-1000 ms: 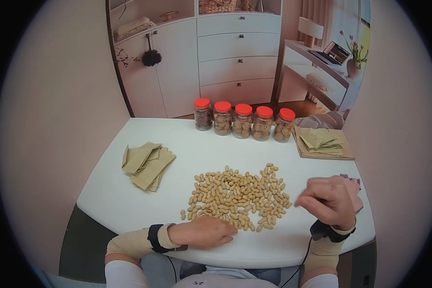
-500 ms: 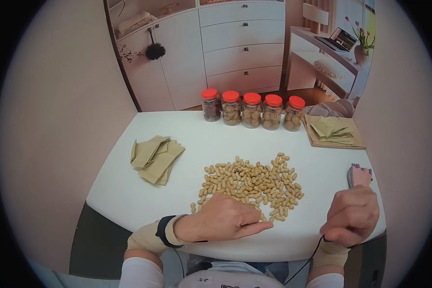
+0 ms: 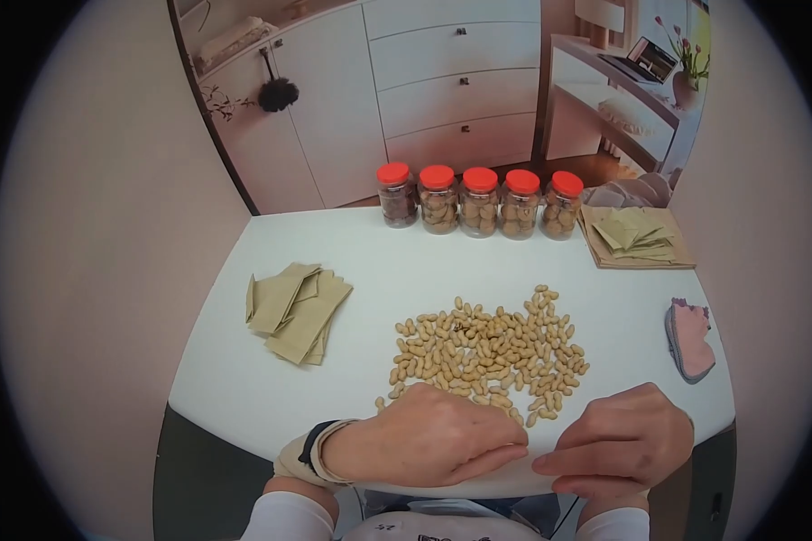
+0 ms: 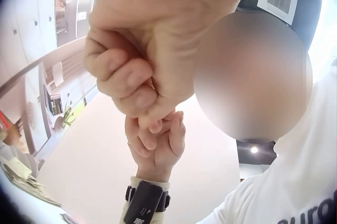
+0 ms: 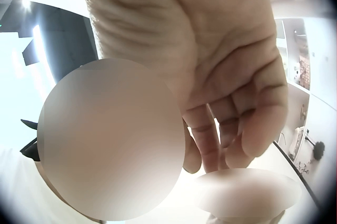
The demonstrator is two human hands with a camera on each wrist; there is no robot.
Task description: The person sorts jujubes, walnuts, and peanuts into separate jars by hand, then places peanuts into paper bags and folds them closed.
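Observation:
Many unshelled peanuts [image 3: 483, 347] lie spread in a loose patch on the white table. My left hand [image 3: 433, 437] is over the near edge of that patch, its thumb straight and pointing right. In the left wrist view the left hand's fingers [image 4: 134, 74] are curled toward the palm, with no object showing among them. Facing it, my right hand [image 3: 627, 442] hovers above the table's front edge, its fingers [image 5: 253, 129] loosely bent and holding nothing visible. The two hands' fingertips are close together, just right of the patch's near edge.
Folded brown paper bags [image 3: 302, 316] lie at the left. Several red-lidded jars [image 3: 480, 203] stand along the back. Smaller bags rest on a brown stack [image 3: 636, 239] at back right. A pink and grey item [image 3: 692, 341] lies near the right edge.
The left hand has moved right along the near edge of the peanuts. The right hand has come down from the right side toward the left hand. The head view has shifted slightly.

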